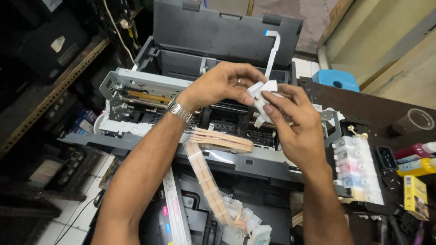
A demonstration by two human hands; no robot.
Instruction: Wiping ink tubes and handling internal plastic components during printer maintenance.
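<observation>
Both my hands are raised over an opened grey inkjet printer [150, 81] with its cover off. My left hand [222, 84], with a metal watch on the wrist and a ring, pinches a small white folded piece [262, 93] of paper or tissue. My right hand [295, 122] grips the same white piece from the other side. Below the hands lies a flat bundle of tan ink tubes [222, 139] that bends down to white ink cartridges [243, 222]. A white ribbon cable [274, 52] rises behind the hands.
A block of external ink tanks [356, 170] sits right of the printer. Ink bottles [415, 159], a yellow box [415, 197] and a tape roll [418, 120] rest on the dark table at right. A blue stool [336, 79] stands behind. Dark shelves with equipment fill the left.
</observation>
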